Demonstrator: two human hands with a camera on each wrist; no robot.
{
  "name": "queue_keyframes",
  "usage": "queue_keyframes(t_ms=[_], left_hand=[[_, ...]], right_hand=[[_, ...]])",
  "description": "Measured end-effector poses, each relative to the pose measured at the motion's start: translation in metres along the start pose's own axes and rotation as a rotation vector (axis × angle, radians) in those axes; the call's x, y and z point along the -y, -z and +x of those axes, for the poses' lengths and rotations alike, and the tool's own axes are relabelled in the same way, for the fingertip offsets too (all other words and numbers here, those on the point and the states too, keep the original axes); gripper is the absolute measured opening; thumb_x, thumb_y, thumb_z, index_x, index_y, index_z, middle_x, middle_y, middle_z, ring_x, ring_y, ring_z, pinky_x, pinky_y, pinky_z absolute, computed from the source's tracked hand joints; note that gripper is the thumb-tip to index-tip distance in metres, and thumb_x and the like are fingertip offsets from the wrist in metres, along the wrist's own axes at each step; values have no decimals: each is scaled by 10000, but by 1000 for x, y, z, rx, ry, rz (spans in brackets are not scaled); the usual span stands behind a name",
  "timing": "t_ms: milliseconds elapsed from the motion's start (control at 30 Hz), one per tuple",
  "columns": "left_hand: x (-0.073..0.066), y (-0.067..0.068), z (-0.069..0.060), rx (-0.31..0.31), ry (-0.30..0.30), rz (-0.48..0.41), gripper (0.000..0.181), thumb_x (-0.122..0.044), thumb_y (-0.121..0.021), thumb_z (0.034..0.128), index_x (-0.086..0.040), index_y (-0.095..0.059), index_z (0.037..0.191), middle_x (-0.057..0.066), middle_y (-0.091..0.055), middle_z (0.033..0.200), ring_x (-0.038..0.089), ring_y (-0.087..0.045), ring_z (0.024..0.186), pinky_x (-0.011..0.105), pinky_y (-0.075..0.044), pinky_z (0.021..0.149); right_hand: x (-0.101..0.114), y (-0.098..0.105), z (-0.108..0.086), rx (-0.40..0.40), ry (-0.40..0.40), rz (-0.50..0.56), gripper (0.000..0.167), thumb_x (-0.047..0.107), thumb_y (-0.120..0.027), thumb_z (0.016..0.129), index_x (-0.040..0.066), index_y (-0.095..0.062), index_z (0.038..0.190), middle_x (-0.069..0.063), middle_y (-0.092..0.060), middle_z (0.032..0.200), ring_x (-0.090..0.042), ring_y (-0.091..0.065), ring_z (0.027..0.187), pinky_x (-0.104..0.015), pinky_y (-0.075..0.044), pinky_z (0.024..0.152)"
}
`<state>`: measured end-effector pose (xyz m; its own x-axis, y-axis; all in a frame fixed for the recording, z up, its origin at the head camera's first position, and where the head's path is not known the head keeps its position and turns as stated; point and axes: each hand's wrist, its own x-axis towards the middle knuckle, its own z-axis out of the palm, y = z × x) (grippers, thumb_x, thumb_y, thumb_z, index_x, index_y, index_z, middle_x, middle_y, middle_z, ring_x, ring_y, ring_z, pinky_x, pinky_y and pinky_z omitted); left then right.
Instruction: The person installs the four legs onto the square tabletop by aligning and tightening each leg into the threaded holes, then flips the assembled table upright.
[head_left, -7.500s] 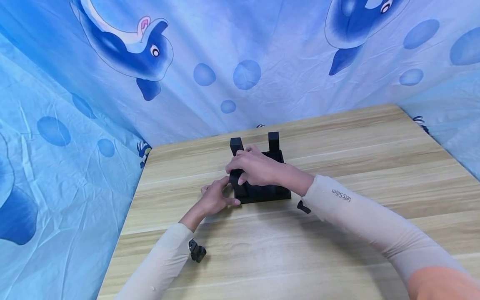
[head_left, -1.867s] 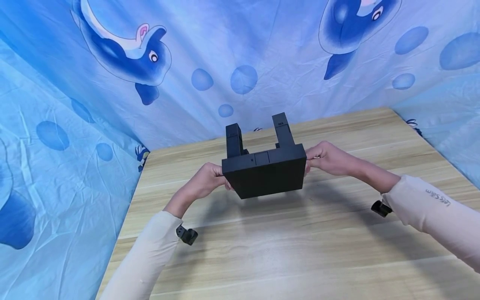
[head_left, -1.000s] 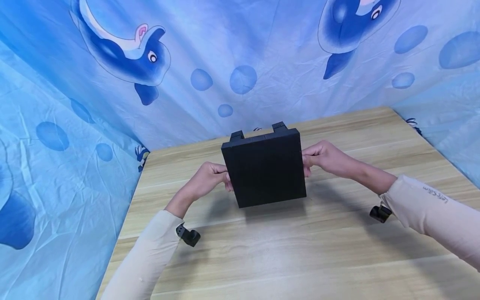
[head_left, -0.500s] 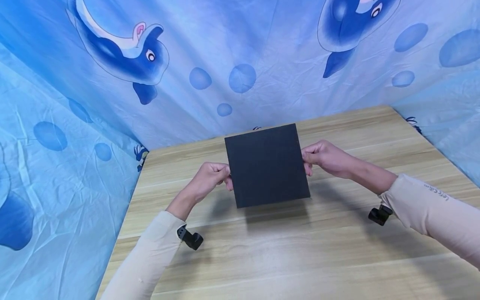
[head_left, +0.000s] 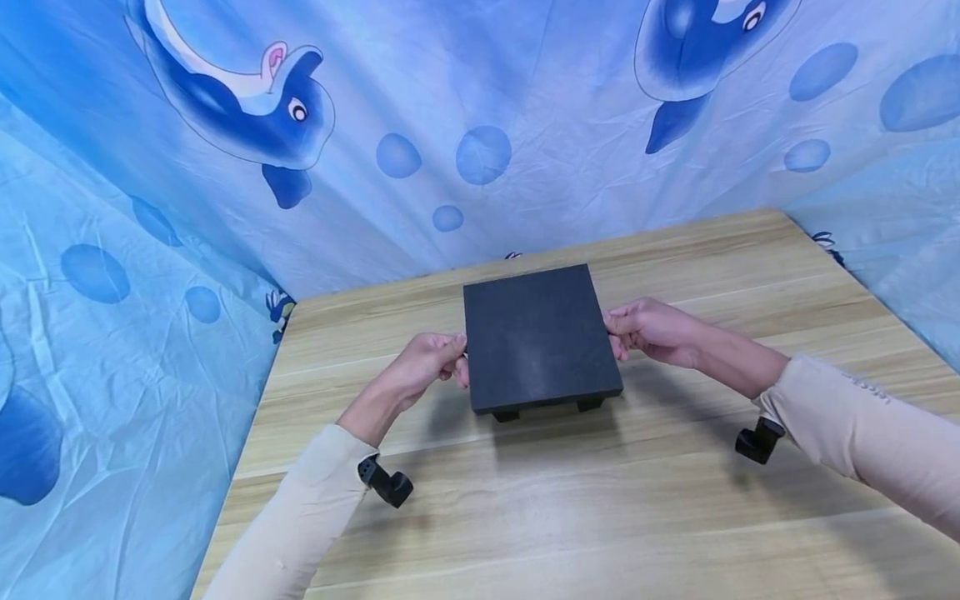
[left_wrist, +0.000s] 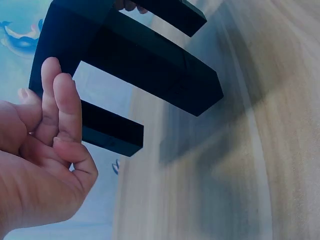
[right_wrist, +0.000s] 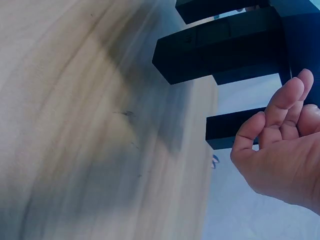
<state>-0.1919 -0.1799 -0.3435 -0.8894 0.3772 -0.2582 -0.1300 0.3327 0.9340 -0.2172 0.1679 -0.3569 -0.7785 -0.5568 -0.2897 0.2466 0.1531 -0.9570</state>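
Observation:
A small black stool-like stand with a square top is held between both hands, its top facing up and tilted slightly. Stubby leg ends peek out under its near edge in the head view. From the left wrist, thick square legs point toward the tabletop, with a gap and shadows beneath them. My left hand pinches the left edge between thumb and fingers. Opposite it, my right hand pinches the right edge. The right wrist view shows legs as well, beside the curled fingers of that hand.
The wood-grain table spreads out below the stand. Blue dolphin-printed cloth hangs behind and to the left. Small black wrist cameras stick out from both sleeves.
Earlier the stand lay legs-up on the table, one hand at a leg. Both hands then lifted it by its sides and turned it over; the legs now point down and the top is lower.

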Motion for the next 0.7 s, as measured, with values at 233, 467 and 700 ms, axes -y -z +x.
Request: queue_keyframes(t_ms=[233,467,700], left_hand=[[9,-5,2,25,38,36,546,-250,-406,1048,-69,-651,595,-2,-618,553,146,-531,713,251,-345,634],[15,-9,0,46,47,26,576,-253,-363,1059,-86,-633,579,-18,-601,547,131,-525,681,260,-323,636],[18,-9,0,72,54,9,579,-263,-353,1061,-101,-634,581,-21,-604,560,122,-569,690,251,-327,627]], right_hand=[[-12,-1,1,12,-60,8,382,187,-415,1040,107,-609,720,10,-590,623,-142,-569,612,-334,-371,911],[-22,-3,2,18,-51,24,365,164,-418,1032,107,-602,723,11,-598,628,-121,-563,591,-309,-417,793],[-29,-5,4,12,-37,43,375,140,-405,1032,113,-604,715,10,-590,615,-118,-558,580,-297,-419,751]])
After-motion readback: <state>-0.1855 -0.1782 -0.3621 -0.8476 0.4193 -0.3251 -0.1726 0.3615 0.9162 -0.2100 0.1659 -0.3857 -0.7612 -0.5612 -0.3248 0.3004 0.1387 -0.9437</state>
